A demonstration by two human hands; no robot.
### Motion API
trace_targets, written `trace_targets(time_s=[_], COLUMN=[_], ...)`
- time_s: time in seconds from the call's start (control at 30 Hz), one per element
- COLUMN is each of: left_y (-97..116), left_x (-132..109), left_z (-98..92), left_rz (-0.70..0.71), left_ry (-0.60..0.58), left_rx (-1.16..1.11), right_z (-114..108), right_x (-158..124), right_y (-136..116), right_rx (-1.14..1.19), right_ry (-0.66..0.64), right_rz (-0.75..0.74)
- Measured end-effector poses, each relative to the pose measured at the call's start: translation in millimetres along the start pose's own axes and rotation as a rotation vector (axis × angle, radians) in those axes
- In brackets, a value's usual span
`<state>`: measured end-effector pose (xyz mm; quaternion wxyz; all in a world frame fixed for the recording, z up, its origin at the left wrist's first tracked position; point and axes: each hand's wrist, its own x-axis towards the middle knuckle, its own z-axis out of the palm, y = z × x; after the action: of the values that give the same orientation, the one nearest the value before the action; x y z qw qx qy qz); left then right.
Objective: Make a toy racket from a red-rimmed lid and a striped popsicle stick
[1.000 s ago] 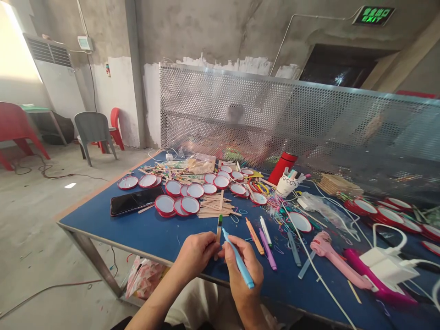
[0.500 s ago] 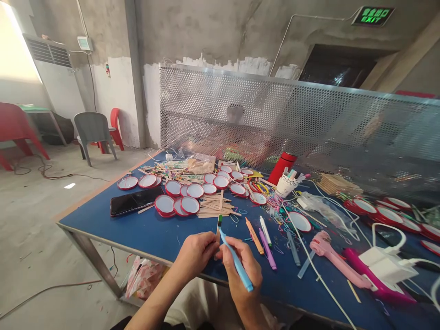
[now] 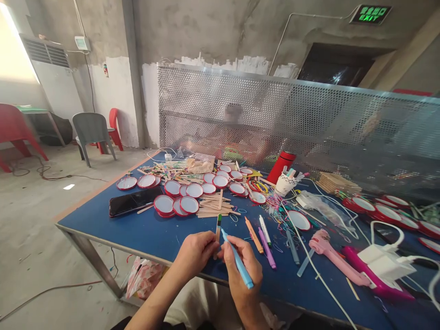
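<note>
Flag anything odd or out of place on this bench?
Nothing damaged or spilled. The blue table is cluttered: loose wooden sticks in a heap, coloured bands tangled around the white cable. The left hand holds a green-tipped stick; the right hand holds a blue marker to it.

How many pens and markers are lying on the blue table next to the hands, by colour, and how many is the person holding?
Lying orange marker: 1
Lying white marker: 1
Lying purple marker: 1
Lying grey-blue marker: 1
Held blue marker, in the right hand: 1
Total: 5
</note>
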<state>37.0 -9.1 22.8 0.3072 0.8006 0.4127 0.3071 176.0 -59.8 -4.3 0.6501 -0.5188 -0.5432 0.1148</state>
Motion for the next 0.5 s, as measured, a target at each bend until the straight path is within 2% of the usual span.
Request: trace_targets(time_s=[0.07, 0.23, 0.5], left_y=[0.9, 2.4, 0.4], left_x=[0.0, 0.0, -0.3], left_z=[-0.5, -1.1, -0.1], left_rz=[-0.001, -0.013, -0.001], left_ry=[-0.002, -0.003, 0.002], left_rx=[0.004, 0.000, 0.002], right_z=[-0.3, -0.6, -0.9], right_x=[-0.1, 0.1, 0.2], right_y=[-0.9, -0.4, 0.5], right_rx=[0.025, -0.020, -0.029], right_ry=[0.018, -0.045, -0.032], right_rz=[0.001, -0.071, -0.124])
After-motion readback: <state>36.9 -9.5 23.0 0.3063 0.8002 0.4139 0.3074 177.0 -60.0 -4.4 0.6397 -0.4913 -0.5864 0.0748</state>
